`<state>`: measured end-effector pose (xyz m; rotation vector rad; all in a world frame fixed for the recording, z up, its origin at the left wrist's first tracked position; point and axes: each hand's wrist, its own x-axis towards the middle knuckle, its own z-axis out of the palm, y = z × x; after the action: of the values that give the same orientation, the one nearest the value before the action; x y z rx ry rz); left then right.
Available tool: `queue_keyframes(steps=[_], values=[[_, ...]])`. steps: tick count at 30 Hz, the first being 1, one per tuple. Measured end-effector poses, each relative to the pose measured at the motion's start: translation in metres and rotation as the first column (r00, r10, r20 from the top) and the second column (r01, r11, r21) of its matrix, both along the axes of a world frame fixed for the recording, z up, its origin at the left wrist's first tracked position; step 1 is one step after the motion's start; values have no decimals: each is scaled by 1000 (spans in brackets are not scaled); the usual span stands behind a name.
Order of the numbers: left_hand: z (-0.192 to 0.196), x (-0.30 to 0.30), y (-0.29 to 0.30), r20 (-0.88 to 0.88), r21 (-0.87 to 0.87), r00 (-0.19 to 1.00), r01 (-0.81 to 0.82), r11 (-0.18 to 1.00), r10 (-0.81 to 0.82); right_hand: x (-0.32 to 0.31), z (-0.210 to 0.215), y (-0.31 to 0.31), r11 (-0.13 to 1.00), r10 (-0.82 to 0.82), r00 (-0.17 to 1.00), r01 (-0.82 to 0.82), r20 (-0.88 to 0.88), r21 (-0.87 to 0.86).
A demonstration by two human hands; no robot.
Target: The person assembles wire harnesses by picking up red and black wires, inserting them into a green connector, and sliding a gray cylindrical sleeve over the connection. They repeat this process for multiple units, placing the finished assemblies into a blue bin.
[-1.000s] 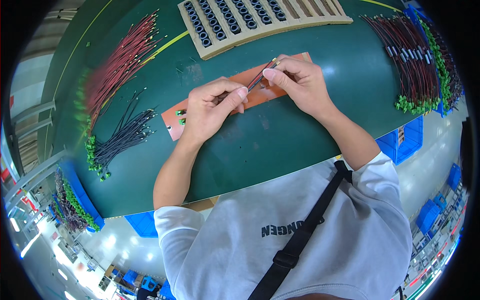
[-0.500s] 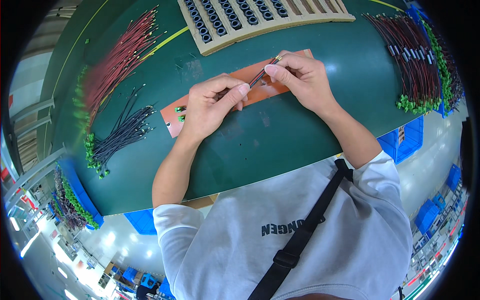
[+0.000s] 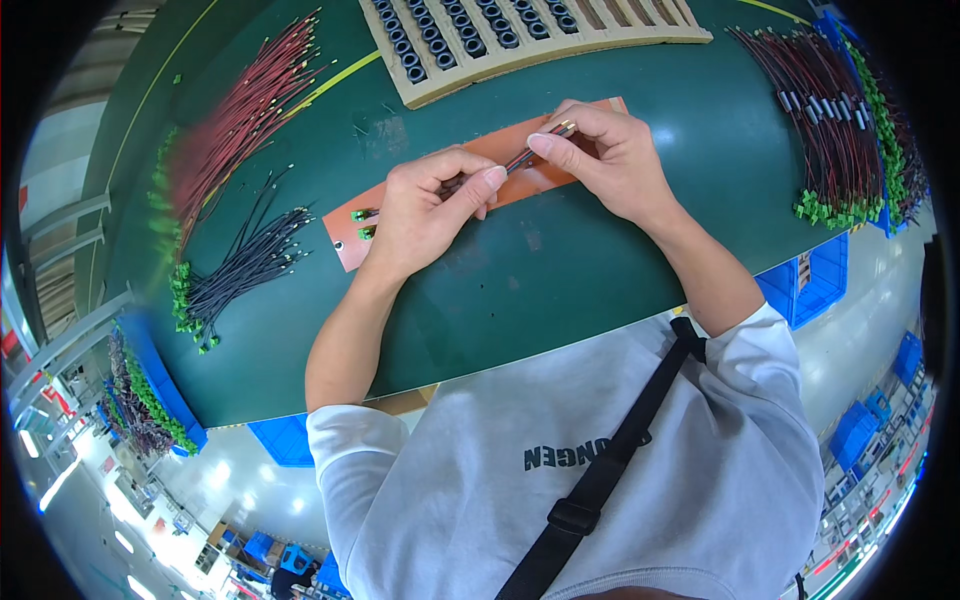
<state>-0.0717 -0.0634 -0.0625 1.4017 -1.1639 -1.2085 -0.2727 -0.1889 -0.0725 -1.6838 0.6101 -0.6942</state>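
Observation:
A small bundle of red and black wires stretches between my two hands above an orange board. My left hand pinches it between thumb and fingers, and those fingers hide part of its length. Near the gold-coloured metal ends, my right hand grips the same wires between thumb and forefinger. Two green connectors, an upper green connector and a lower green connector, lie on the board's left end beside my left wrist. They seem to belong to the held wires, but my left hand covers the join.
On the left lie a pile of red wires and a pile of black wires. Behind the board stands a slotted tray with rows of black rings. Wire assemblies with silver-grey sleeves lie at right, beside a blue bin below the table edge.
The metal wire ends in my right hand have shifted slightly right and down, lying flatter than before. My left hand keeps its pinch almost in place.

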Motion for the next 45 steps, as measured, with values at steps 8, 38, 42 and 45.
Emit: queue_keyframes(steps=[8,38,42,45], values=[[2,-3,5,61,-339,949,-271,901,308,-7,-3,2,943,-122,990,92,-76,-321],[-1,-9,30,701,-423,637,9,906,321,-10,-9,-3,740,-202,965,40,-165,-672],[-5,-10,30,604,-381,722,-112,918,339,-6,-10,-1,719,-200,961,12,-191,-695],[-6,-11,26,585,-363,738,-135,922,338,-5,-10,-3,744,-146,969,-27,-202,-668]])
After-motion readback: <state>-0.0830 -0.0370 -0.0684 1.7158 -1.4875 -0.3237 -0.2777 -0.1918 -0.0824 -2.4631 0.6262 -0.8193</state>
